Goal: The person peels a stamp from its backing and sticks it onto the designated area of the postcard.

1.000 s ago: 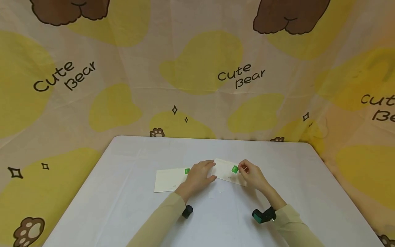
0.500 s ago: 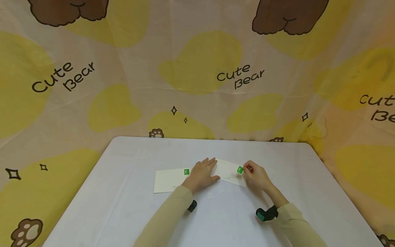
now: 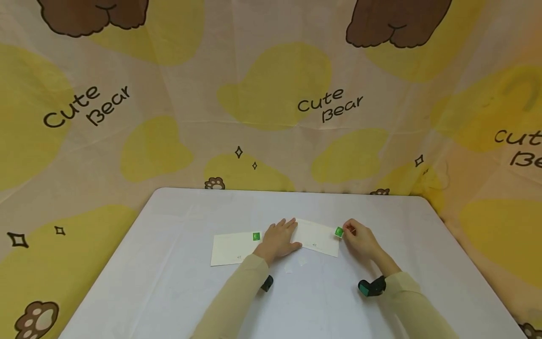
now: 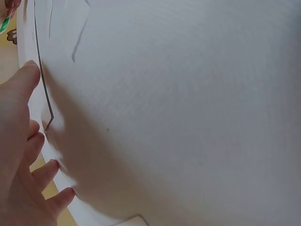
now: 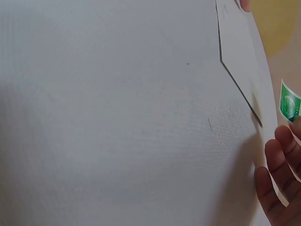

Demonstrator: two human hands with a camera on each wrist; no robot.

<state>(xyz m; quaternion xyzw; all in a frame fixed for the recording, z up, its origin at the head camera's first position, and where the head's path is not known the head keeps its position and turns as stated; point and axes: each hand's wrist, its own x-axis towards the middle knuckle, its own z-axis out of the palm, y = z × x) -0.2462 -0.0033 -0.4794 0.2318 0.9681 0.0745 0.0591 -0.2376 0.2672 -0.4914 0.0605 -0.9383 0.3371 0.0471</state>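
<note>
My right hand (image 3: 362, 240) pinches a small green stamp (image 3: 338, 232) by its edge. The stamp overlaps the upper right corner of a white envelope (image 3: 315, 235) in the head view; the right wrist view shows this stamp (image 5: 289, 101) raised at the fingertips. On the left end of that envelope rests my left hand (image 3: 277, 241), fingers spread and thumb at the near edge. A second white envelope (image 3: 233, 248) lies to the left, partly behind the left forearm. It bears a green stamp (image 3: 256, 236) in its upper right corner.
Faint pale paper scraps (image 3: 302, 262) lie on the white table (image 3: 178, 292) in front of the right envelope. Behind the table hangs a patterned cloth (image 3: 271, 155). Both wrists carry black devices, one of them the right wrist camera (image 3: 372, 286).
The right hand has moved right with the stamp, from over the envelope to its right edge. My left hand has shifted slightly right, its fingers spreading more on the envelope.
</note>
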